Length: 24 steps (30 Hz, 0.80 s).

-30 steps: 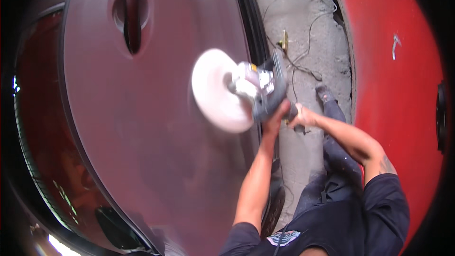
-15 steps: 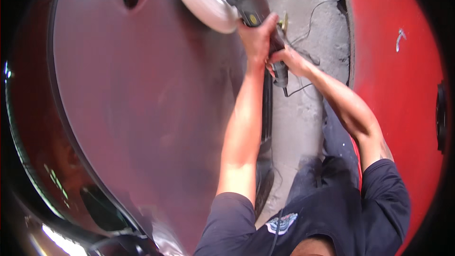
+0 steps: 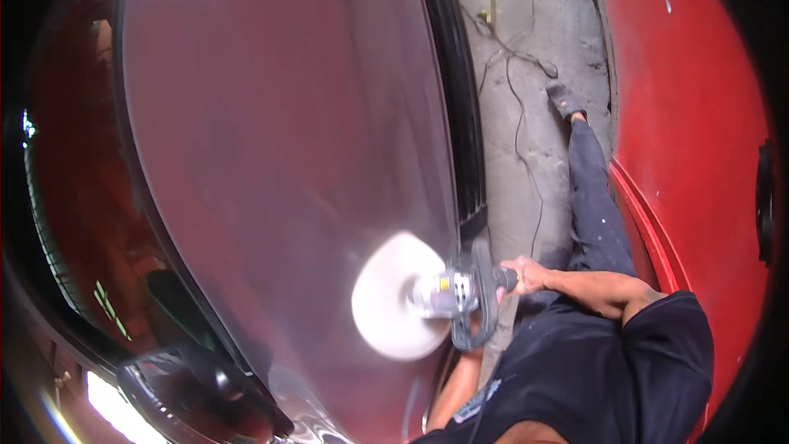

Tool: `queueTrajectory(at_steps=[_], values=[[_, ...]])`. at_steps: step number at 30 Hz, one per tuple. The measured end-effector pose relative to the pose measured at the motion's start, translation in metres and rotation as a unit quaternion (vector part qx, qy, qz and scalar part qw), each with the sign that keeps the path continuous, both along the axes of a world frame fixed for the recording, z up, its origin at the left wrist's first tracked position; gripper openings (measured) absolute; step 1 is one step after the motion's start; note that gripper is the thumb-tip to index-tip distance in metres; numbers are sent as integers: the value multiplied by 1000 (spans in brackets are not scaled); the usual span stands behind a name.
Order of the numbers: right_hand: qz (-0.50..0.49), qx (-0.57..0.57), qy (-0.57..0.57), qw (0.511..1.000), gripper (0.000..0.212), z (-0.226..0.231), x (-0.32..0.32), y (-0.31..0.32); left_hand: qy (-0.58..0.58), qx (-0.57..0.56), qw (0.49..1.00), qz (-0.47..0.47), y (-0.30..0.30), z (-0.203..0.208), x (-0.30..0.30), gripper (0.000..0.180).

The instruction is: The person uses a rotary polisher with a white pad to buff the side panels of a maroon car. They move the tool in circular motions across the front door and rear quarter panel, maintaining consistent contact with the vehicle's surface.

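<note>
A power polisher with a round white pad lies across the lower part of a dark maroon car panel. The pad is against or very close to the panel and looks smeared, as if spinning. My right hand is closed round the tool's rear grip. Beneath the black loop handle, my left hand is at the tool's body, its fingers mostly hidden. Only my left forearm shows plainly below it.
Black trim edges the maroon panel. A red car panel stands to the right. Between them, thin cords and a small brass-coloured piece lie on grey concrete. A dark side mirror juts out at lower left.
The polisher has swung from the far end of the panel down towards my body, turning so its pad points left. Both arms have drawn in with it.
</note>
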State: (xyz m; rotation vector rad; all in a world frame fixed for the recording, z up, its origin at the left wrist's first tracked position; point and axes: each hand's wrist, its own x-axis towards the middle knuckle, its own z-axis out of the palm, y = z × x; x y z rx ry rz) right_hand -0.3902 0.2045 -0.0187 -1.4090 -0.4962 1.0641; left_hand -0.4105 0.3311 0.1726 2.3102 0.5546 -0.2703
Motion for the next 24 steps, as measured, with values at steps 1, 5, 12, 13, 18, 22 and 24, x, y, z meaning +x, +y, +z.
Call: queueTrajectory(at_steps=[1,5,12,13,18,22,24], values=[[17,-7,-44,999,56,4,20,-1,-25,-6,1000,14,-4,2,14,52],[-73,58,-160,983,45,-3,129,-5,-65,14,996,-52,-17,12,118,51],[-217,20,-24,976,21,43,377,-59,-160,-368,915,30,-46,-39,411,53],[-229,25,18,973,16,50,400,-64,-229,-375,898,15,-59,-38,448,52],[-269,128,101,949,14,88,409,-68,-151,-405,902,-21,-70,-26,491,46],[-245,114,52,961,12,66,302,-37,-183,-320,930,2,-39,-15,351,51],[-181,122,67,974,25,65,231,-22,-33,-297,946,127,-21,-2,251,40]])
